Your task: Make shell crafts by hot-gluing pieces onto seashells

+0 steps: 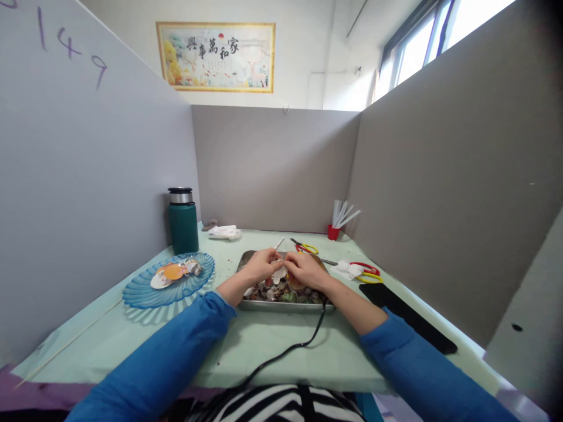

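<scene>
My left hand (263,265) and my right hand (304,269) meet over a shallow metal tray (272,306). Fingertips of both are pinched together around a small white shell (278,273), its outline partly covered by the fingers. Below them the tray is filled with mixed small seashells (270,293), among them a greenish one (289,297) and a tan one under my right hand. A thin white stick (280,242) shows just beyond my left fingers. The black cord (303,344) runs from the tray's right front corner toward my lap; its far end is hidden.
At left, a blue glass plate (141,293) bears orange and white shells (169,274); a green bottle (183,225) stands behind. Red-and-yellow scissors (307,248), white tissue (347,269), a black phone-like slab (407,316) and a red cup (333,233) of white sticks surround the tray. Grey partitions enclose the table.
</scene>
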`<state>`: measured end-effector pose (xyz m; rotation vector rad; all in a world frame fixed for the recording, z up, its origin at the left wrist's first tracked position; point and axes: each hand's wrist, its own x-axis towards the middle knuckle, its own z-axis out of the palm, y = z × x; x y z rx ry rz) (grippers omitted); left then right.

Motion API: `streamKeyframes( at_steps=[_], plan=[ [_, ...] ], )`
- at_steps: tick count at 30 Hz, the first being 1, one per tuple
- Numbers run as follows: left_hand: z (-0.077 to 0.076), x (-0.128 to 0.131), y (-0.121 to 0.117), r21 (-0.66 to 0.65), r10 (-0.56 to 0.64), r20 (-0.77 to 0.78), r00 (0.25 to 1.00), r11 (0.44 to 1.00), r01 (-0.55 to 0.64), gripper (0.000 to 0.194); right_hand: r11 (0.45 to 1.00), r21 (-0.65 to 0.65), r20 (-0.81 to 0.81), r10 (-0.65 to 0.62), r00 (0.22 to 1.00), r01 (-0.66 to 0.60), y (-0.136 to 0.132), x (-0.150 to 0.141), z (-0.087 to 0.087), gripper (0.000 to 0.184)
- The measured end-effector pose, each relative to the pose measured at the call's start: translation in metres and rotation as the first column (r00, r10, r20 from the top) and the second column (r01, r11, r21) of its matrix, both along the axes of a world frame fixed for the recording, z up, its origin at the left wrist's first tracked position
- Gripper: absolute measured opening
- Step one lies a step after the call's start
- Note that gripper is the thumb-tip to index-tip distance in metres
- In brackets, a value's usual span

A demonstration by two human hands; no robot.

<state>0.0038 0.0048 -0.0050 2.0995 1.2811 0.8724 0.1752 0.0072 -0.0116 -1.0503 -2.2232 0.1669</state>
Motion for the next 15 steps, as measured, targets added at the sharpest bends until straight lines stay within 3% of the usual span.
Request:
streamKeyframes(
  at_steps=[15],
  plan=[
    [-0.0003, -0.0005, -0.0004, -0.001, -0.02, 0.018, 1.0, 1.0, 0.02, 0.025, 0.999, -0.031, -0.011, 0.023, 1.0, -0.023, 0.0009, 0.0004, 0.0004, 0.026]
  ],
)
